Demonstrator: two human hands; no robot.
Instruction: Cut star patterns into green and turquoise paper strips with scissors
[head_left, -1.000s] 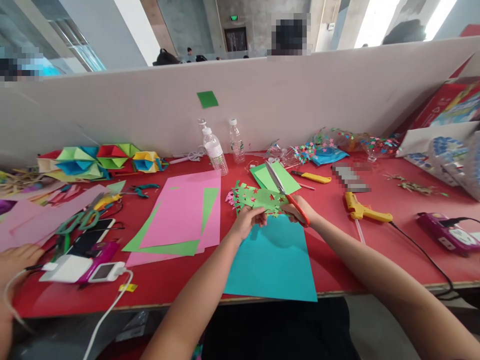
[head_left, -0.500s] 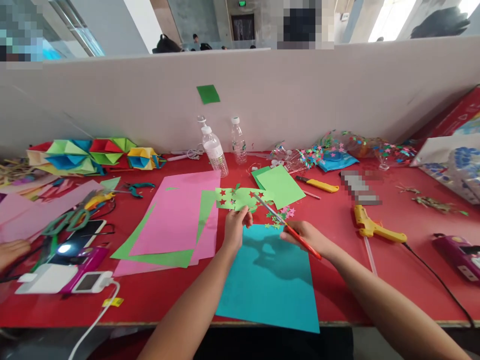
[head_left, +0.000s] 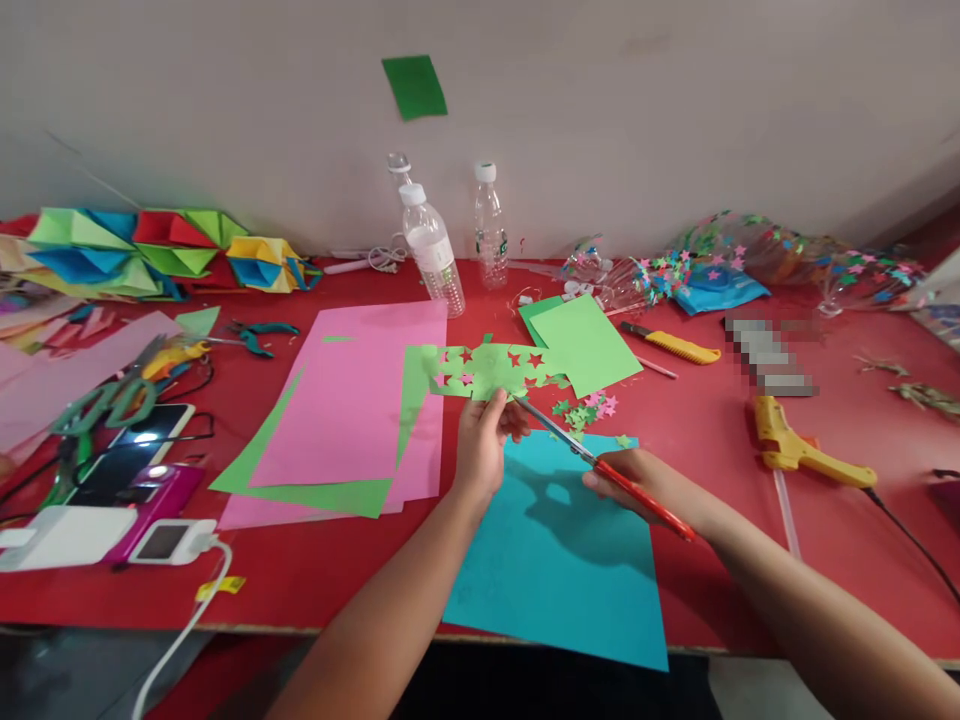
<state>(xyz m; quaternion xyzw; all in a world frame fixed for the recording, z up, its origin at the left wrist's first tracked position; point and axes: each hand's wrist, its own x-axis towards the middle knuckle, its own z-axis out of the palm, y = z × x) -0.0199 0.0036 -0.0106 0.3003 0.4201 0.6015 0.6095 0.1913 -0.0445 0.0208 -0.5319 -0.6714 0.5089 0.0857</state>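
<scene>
Between thumb and fingers, my left hand (head_left: 484, 445) pinches a light green paper strip (head_left: 491, 370) with star-shaped holes cut through it. My right hand (head_left: 649, 490) grips red-handled scissors (head_left: 592, 460). The scissor tips are at the lower edge of the strip, close to my left fingertips; whether they touch the paper I cannot tell. Below both hands lies a blue-green paper sheet (head_left: 562, 570), with their shadow on it. A small pile of green and pink paper stars (head_left: 585, 410) is just beyond the sheet.
Pink paper sheets (head_left: 337, 400) lie to the left. Light green paper squares (head_left: 589, 345), a yellow utility knife (head_left: 675, 346) and a glue gun (head_left: 810, 455) are on the right. Plastic bottles (head_left: 435, 250) stand near the wall. A phone (head_left: 135, 455) and green-handled scissors (head_left: 105, 405) lie at far left.
The view has tilted down toward the table. The scissor tips have shifted from the strip's upper face to its lower edge, near my left fingertips.
</scene>
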